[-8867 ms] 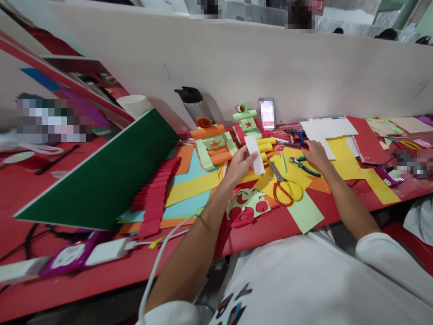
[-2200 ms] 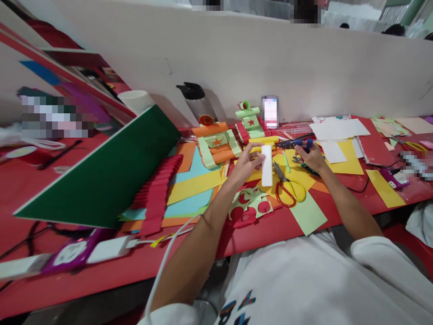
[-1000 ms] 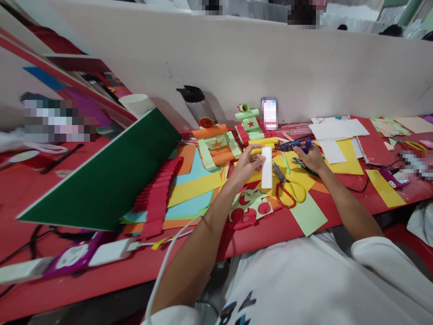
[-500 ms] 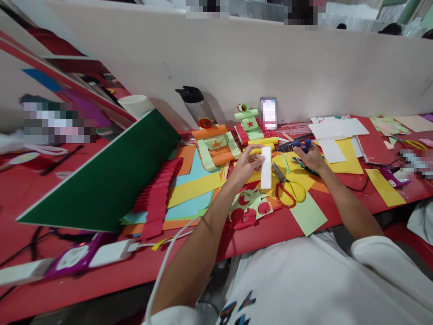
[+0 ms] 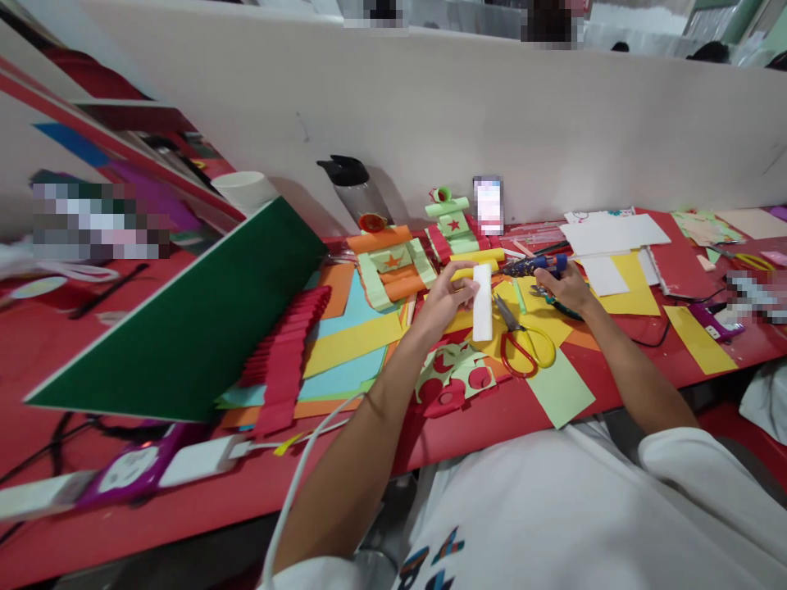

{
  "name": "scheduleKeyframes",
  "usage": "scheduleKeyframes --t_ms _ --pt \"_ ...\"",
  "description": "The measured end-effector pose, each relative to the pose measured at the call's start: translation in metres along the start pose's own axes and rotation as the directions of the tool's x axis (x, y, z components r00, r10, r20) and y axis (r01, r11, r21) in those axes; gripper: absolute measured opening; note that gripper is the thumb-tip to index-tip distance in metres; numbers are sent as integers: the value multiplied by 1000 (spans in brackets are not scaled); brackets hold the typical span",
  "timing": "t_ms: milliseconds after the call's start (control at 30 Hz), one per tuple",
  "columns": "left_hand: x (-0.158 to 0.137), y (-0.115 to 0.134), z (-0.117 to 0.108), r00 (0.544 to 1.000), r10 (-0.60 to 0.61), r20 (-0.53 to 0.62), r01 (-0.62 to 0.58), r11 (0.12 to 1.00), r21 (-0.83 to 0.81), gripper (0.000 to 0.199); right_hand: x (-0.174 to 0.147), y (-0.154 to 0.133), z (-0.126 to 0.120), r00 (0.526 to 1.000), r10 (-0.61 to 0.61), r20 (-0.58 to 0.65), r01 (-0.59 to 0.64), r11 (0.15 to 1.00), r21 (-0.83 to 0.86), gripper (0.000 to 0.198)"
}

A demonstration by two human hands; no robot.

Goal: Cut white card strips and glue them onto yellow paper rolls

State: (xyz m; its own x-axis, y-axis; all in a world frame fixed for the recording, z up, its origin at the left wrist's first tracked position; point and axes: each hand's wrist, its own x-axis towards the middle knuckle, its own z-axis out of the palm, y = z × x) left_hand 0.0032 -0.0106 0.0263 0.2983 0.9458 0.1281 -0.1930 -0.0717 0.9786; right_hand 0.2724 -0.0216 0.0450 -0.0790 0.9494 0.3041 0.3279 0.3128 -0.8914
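Observation:
My left hand (image 5: 445, 297) is closed on a narrow white strip (image 5: 483, 307), held upright above the papers. Something yellow shows by its fingertips; whether it is held too, I cannot tell. My right hand (image 5: 570, 288) grips a blue glue gun (image 5: 529, 266), its nozzle pointing left at the strip's upper end. Whether the tip touches the strip is unclear. Just below the right hand lie pliers (image 5: 558, 305), partly hidden. Scissors with one red and one yellow handle (image 5: 527, 344) rest on yellow paper between my hands. Behind the left hand stand rolled-paper pieces with an orange star (image 5: 393, 261) and a red star (image 5: 453, 224).
A green board (image 5: 202, 319) leans at left beside pleated red paper (image 5: 286, 352). A dark-lidded bottle (image 5: 357, 192) and a phone (image 5: 489, 205) stand at the back wall. Cut paper scraps (image 5: 452, 381) lie in front. A white cable (image 5: 301, 459) crosses the left forearm.
The glue gun and right hand have shifted very slightly. The left hand keeps its hold on the white strip, with almost no movement.

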Motion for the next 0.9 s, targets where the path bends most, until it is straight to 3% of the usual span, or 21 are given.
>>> scheduleKeyframes --t_ms 133,367,700,900 --pt "-2 2 2 1000 5 12 -5 1000 -3 52 2 2 0 996 -21 -90 18 999 -34 50" --pt "-3 3 4 1000 8 21 -8 1000 10 51 1 0 4 989 -50 -140 43 998 -56 50" --pt "0 2 1 999 -17 -33 15 999 -38 53 2 8 -4 991 -13 133 19 999 -50 51" --pt "0 0 0 1000 -11 -21 11 1000 -30 50 2 12 -5 996 -35 85 38 999 -35 51"
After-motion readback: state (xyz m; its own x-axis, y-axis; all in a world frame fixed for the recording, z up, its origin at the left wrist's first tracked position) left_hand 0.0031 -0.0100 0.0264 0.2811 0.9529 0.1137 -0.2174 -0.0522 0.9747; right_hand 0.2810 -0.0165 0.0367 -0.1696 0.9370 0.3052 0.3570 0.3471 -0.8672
